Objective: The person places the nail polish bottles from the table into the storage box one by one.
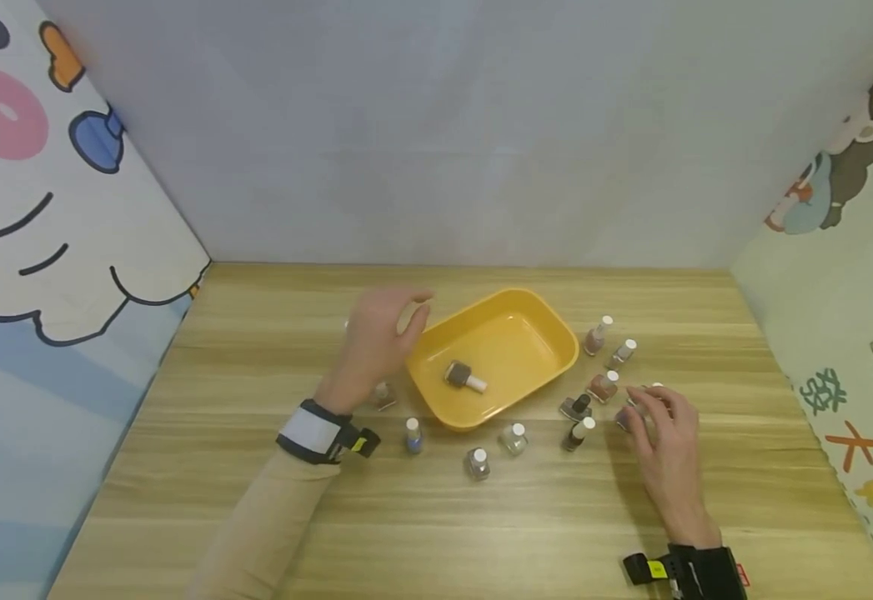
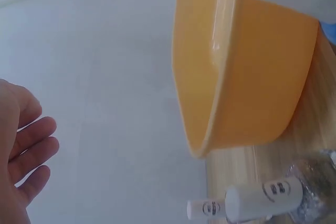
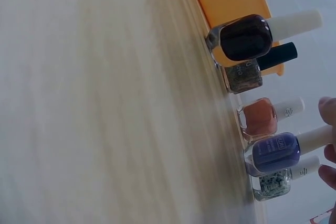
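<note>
My right hand (image 1: pixel 669 433) is at the right group of nail polish bottles, thumb and fingers curved around the white cap of a purple nail polish bottle (image 3: pixel 275 153). That bottle stands upright on the table; in the right wrist view a gap shows between thumb and cap. My left hand (image 1: pixel 379 337) hovers by the left end of a yellow tray (image 1: pixel 526 367), its fingers loosely bent and holding nothing. Inside the tray lies a dark nail polish bottle (image 1: pixel 459 373) with a white cap. Beside the purple bottle stand an orange-brown bottle (image 3: pixel 260 119) and a speckled bottle (image 3: pixel 273 184).
Several more bottles stand around the tray: a blue one (image 1: pixel 413 437), a grey one (image 1: pixel 478 464) and a clear one (image 1: pixel 514 439) in front, a black-capped one (image 1: pixel 577 407) to the right. A pale wall (image 1: pixel 466 167) rises behind the wooden table (image 1: pixel 556 533).
</note>
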Demonstrator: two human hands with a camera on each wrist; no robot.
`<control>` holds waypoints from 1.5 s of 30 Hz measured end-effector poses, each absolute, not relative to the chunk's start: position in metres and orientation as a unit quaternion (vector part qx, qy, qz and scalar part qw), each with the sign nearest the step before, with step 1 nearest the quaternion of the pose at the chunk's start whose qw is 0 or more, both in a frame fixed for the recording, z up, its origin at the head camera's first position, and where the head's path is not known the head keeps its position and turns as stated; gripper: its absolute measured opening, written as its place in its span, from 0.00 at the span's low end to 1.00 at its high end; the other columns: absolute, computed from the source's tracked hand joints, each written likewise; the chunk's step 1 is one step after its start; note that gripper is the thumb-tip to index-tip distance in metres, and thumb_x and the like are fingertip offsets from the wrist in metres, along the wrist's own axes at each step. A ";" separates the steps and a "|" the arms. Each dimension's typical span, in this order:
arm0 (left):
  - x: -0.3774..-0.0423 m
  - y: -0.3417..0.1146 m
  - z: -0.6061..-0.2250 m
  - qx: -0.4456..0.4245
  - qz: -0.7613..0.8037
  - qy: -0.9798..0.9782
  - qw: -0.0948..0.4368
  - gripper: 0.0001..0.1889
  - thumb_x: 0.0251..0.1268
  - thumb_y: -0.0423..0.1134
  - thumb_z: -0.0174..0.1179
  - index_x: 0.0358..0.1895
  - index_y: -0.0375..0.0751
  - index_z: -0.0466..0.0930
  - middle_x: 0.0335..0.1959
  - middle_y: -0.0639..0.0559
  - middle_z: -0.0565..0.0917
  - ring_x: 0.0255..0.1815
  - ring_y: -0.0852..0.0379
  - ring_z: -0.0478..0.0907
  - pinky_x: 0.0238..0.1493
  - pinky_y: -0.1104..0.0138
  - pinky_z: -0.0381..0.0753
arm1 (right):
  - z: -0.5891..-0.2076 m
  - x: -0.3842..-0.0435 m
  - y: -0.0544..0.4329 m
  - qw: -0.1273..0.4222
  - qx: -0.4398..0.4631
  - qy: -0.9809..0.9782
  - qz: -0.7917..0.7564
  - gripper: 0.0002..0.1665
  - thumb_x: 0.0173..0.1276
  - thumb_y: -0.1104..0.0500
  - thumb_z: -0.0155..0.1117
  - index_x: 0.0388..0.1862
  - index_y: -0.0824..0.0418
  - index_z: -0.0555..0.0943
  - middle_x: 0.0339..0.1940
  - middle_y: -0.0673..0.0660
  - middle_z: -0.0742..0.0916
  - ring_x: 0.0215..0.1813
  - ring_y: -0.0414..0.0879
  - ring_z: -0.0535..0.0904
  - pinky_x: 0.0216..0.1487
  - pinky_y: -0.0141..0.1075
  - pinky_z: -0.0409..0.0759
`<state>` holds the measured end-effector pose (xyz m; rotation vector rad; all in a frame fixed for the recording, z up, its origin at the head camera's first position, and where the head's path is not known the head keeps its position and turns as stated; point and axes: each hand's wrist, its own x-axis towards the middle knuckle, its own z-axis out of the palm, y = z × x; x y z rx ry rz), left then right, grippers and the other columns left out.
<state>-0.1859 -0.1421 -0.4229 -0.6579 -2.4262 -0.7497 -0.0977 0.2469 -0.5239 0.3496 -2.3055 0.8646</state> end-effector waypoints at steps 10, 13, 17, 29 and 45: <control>-0.175 -0.171 -0.433 -0.180 -0.314 -0.888 0.282 0.11 0.73 0.34 0.61 0.53 0.35 0.85 0.51 0.41 0.88 0.55 0.42 0.84 0.64 0.49 0.78 | -0.522 -0.096 0.248 0.318 0.118 -0.883 0.324 0.22 0.58 0.80 0.71 0.52 0.71 0.83 0.51 0.71 0.80 0.55 0.68 0.73 0.59 0.32 0.63; -0.171 -0.178 -0.437 -0.165 -0.322 -0.885 0.294 0.11 0.71 0.34 0.62 0.52 0.34 0.86 0.51 0.40 0.88 0.55 0.40 0.84 0.65 0.48 0.77 | -0.521 -0.096 0.247 0.316 0.115 -0.884 0.325 0.22 0.59 0.80 0.70 0.53 0.71 0.83 0.51 0.71 0.80 0.55 0.67 0.73 0.60 0.30 0.63; -0.167 -0.187 -0.443 -0.157 -0.328 -0.880 0.306 0.11 0.70 0.32 0.62 0.51 0.32 0.85 0.49 0.38 0.88 0.54 0.39 0.83 0.64 0.47 0.78 | -0.519 -0.096 0.246 0.314 0.111 -0.882 0.332 0.21 0.60 0.80 0.69 0.53 0.72 0.82 0.50 0.71 0.80 0.55 0.66 0.73 0.64 0.20 0.58; -0.158 -0.203 -0.465 -0.171 -0.307 -0.875 0.331 0.08 0.67 0.31 0.64 0.46 0.31 0.86 0.42 0.37 0.89 0.44 0.38 0.86 0.50 0.47 0.83 | -0.519 -0.097 0.247 0.302 0.096 -0.890 0.328 0.19 0.63 0.78 0.67 0.54 0.73 0.82 0.49 0.71 0.81 0.52 0.63 0.75 0.59 0.19 0.62; -0.148 -0.211 -0.484 -0.175 -0.291 -0.879 0.335 0.05 0.65 0.30 0.68 0.42 0.33 0.86 0.38 0.40 0.89 0.40 0.41 0.87 0.49 0.48 0.84 | -0.493 -0.098 0.257 0.325 0.155 -0.887 0.289 0.16 0.63 0.75 0.70 0.50 0.74 0.84 0.44 0.69 0.84 0.46 0.59 0.78 0.56 0.19 0.66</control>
